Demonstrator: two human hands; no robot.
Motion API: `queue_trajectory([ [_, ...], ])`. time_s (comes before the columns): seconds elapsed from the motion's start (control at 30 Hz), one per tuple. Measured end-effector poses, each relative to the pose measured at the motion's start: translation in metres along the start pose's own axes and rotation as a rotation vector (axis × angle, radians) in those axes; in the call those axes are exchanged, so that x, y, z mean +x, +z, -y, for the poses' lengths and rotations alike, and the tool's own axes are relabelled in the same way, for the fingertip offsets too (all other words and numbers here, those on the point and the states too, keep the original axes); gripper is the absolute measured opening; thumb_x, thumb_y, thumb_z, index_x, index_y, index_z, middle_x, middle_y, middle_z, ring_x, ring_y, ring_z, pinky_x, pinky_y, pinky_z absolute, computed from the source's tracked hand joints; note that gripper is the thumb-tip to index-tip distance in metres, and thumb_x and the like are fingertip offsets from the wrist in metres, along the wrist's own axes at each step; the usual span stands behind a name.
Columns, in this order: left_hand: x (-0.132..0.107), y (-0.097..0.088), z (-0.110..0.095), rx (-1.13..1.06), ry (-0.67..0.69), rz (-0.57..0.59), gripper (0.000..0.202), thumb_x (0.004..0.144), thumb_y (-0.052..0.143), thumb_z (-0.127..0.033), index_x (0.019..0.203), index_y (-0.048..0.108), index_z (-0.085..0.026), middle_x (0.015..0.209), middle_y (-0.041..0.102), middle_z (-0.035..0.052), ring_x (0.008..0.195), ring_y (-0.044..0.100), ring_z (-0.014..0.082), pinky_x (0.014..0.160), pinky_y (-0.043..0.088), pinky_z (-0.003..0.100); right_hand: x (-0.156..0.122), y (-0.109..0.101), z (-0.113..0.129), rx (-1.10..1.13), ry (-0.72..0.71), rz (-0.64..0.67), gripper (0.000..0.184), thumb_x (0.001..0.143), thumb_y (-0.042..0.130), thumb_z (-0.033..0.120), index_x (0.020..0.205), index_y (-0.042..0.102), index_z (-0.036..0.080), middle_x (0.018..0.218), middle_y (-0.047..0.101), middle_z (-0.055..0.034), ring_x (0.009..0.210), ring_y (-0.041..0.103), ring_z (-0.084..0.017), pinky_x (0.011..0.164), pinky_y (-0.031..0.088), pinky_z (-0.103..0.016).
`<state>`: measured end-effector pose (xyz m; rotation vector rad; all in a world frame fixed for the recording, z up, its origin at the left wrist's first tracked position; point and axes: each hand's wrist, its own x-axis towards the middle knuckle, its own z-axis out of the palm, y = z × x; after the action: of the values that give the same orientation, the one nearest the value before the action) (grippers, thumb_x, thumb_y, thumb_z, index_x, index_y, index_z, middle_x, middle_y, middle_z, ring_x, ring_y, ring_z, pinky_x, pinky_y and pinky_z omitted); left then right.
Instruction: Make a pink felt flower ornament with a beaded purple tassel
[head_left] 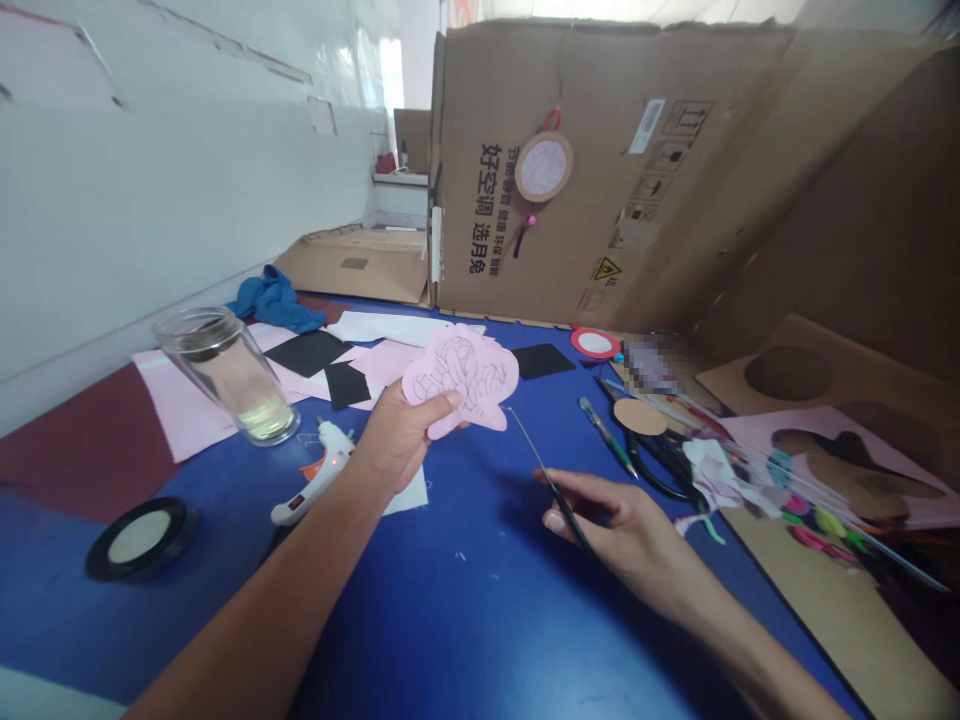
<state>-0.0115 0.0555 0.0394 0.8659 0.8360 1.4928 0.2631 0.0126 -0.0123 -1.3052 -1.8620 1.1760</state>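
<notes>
My left hand (397, 437) is raised above the blue table and shut on a pink paper cutout (461, 380), which has a scalloped edge and dark line drawing on it. A thin black-handled paintbrush (559, 497) with a long fine tip is pinched in my right hand (619, 520). Its tip points up and left, a little apart from the cutout. A white hot glue gun (319, 470) lies on the table just left of my left wrist.
A glass jar (229, 375) of pale liquid stands at the left among pink and black paper sheets. Pliers (660, 470), paper scraps and colored pieces lie on the right. A black-rimmed roll of tape (141, 538) sits front left. Cardboard panels (540, 180) stand behind.
</notes>
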Motion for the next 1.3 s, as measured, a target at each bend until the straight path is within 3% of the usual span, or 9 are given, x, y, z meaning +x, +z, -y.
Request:
queue_trajectory([
  [0.2, 0.001, 0.0, 0.001, -0.014, 0.001, -0.005, 0.078, 0.072, 0.094, -0.016, 0.147, 0.073, -0.018, 0.124, 0.083, 0.0161, 0.112, 0.077, 0.0375, 0.071, 0.063, 0.033, 0.0, 0.003, 0.0, 0.061, 0.027, 0.022, 0.055, 0.09, 0.085, 0.06, 0.136, 0.084, 0.03, 0.092, 0.069, -0.0017, 0.082, 0.056, -0.02, 0.078, 0.05, -0.035],
  [0.37, 0.0, 0.0, 0.001, -0.017, 0.001, -0.004, 0.078, 0.073, 0.095, -0.017, 0.148, 0.073, -0.02, 0.125, 0.083, 0.0154, 0.115, 0.077, 0.0382, 0.073, 0.064, 0.034, -0.002, 0.004, -0.002, 0.15, 0.074, 0.091, 0.058, 0.091, 0.085, 0.06, 0.142, 0.081, 0.031, 0.087, 0.064, -0.0001, 0.079, 0.051, -0.019, 0.075, 0.046, -0.033],
  [0.6, 0.0, 0.002, -0.002, -0.028, 0.017, -0.091, 0.081, 0.069, 0.095, -0.014, 0.147, 0.073, -0.019, 0.124, 0.083, 0.0155, 0.112, 0.079, 0.0372, 0.073, 0.066, 0.034, -0.002, 0.006, 0.0, 0.209, 0.098, 0.098, 0.056, 0.09, 0.087, 0.06, 0.138, 0.083, 0.031, 0.082, 0.061, 0.0019, 0.075, 0.046, -0.016, 0.07, 0.043, -0.03],
  [0.97, -0.006, 0.009, 0.002, -0.002, -0.001, -0.08, 0.079, 0.069, 0.095, -0.017, 0.146, 0.074, -0.02, 0.121, 0.084, 0.0142, 0.11, 0.079, 0.0354, 0.071, 0.065, 0.032, -0.003, 0.004, 0.002, 0.175, 0.08, 0.097, 0.058, 0.092, 0.084, 0.063, 0.14, 0.081, 0.032, 0.087, 0.061, 0.0012, 0.079, 0.047, -0.017, 0.073, 0.043, -0.031],
  [1.3, -0.009, 0.011, 0.005, 0.007, -0.032, -0.048, 0.083, 0.071, 0.096, -0.019, 0.15, 0.071, -0.021, 0.122, 0.084, 0.0144, 0.114, 0.077, 0.0365, 0.078, 0.066, 0.037, -0.004, 0.002, 0.002, 0.106, 0.061, 0.073, 0.063, 0.094, 0.078, 0.067, 0.144, 0.079, 0.029, 0.093, 0.072, -0.0026, 0.082, 0.059, -0.021, 0.076, 0.053, -0.034],
])
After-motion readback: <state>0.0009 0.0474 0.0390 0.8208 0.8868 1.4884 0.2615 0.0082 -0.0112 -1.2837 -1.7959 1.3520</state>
